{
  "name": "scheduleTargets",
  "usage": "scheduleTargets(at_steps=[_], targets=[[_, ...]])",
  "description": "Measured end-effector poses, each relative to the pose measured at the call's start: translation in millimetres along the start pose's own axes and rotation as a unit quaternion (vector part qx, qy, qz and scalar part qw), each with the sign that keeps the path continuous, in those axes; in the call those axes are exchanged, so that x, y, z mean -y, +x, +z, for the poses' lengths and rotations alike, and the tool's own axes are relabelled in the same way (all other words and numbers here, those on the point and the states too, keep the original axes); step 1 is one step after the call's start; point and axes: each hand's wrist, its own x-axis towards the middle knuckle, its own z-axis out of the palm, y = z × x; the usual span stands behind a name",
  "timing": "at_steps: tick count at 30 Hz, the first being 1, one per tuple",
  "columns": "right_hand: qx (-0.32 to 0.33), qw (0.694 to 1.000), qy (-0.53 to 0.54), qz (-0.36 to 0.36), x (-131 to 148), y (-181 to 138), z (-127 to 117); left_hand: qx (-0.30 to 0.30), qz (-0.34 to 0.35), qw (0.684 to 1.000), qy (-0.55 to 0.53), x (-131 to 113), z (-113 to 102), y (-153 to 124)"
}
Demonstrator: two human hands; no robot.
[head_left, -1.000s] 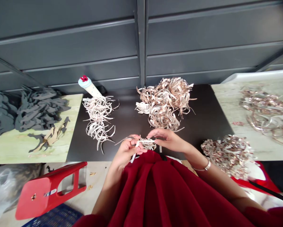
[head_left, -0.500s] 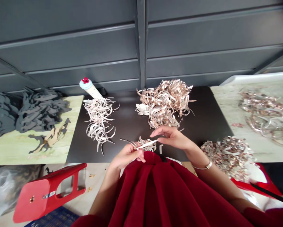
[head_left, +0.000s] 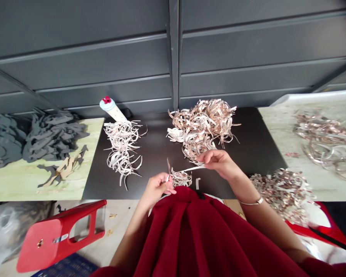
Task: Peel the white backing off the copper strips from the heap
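My left hand (head_left: pixel 157 188) pinches the end of a small curled paper-strip bundle (head_left: pixel 181 179) over the dark table (head_left: pixel 161 154). A thin pale strip (head_left: pixel 191 169) runs from that bundle up to my right hand (head_left: pixel 217 161), whose fingers hold its far end. My right hand sits just below a coppery pile of curled strips (head_left: pixel 200 127). To the left lies a whiter heap of curled strips (head_left: pixel 122 152). A mottled, tightly curled pile (head_left: pixel 284 196) sits beyond my right forearm.
A white-bodied glue bottle (head_left: pixel 112 109) with a red tip lies at the table's back. Grey cutouts (head_left: pixel 53 136) rest on a green board (head_left: pixel 17 182) at left. A tray (head_left: pixel 320 142) holds coppery curls at right. Below are a red stool (head_left: pixel 54 238) and a plastic bag (head_left: pixel 5 227).
My right hand has moved up and to the right, drawing the pale strip out taut from the bundle. My left hand has dropped slightly, still at the bundle.
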Motion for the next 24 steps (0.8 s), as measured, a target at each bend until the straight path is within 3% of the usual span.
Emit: scheduleTargets(at_steps=[6, 15, 20, 24], targets=[[-0.057, 0.992, 0.11, 0.014, -16, 9, -16, 0.018, 0.028, 0.999, 0.032, 10, -7, 1], [-0.082, 0.957, 0.278, 0.005, -19, 11, -6, 0.014, 0.081, 0.98, 0.179, 3, 5, -6], [-0.109, 0.952, 0.285, 0.031, -18, 12, -8, 0.059, 0.1, 0.979, 0.17, -4, 4, -12], [-0.11, 0.965, 0.238, 0.007, -18, 9, -4, 0.09, 0.121, 0.973, 0.177, -9, 1, -19]])
